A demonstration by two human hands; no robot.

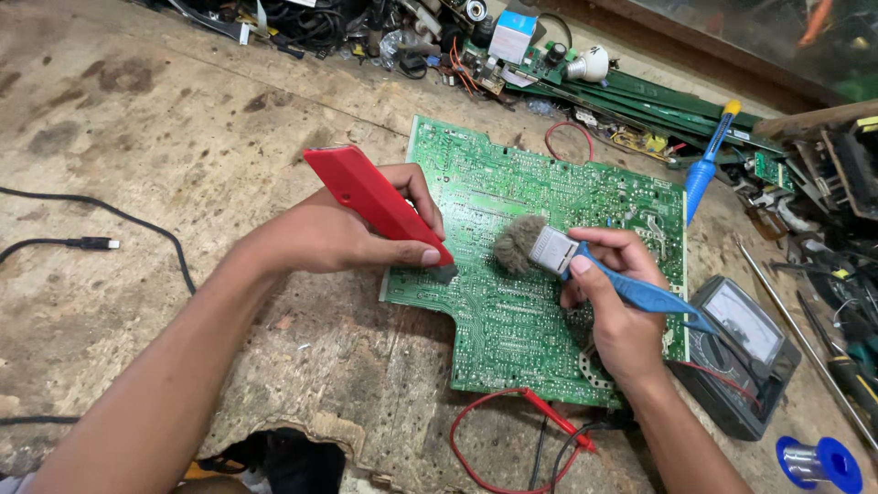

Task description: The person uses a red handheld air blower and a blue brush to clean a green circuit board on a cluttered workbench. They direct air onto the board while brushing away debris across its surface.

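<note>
Green fibreglass fills the middle of the head view: a large circuit board (pixel 549 247) lies solder-side up on a worn, stained wooden bench (pixel 183 137), and both of my hands work over it. My left hand (pixel 338 233) is clenched around a flat red tool (pixel 375 203), thumb along its edge, with the dark tip pressed to the board near its left edge. My right hand (pixel 613 302) grips the blue handle of a small brush (pixel 558 252), fingers wrapped tight, and the grey, frayed bristles rest on the board just right of the red tool's tip. As far as I can judge, the cleaning is under way rather than finished: the two tools meet on one small patch at the left-centre, and I cannot tell from this picture which parts of the board are already brushed, since the surface looks much the same all over. To the right, touching the near right corner of the board, sits an analogue multimeter (pixel 741 352), its red lead (pixel 512 430) looping on the bench at the near edge. Farther right a blue solder spool (pixel 819 462) stands near me, and a blue-handled screwdriver (pixel 709 160) lies at the far right among scattered parts.
</note>
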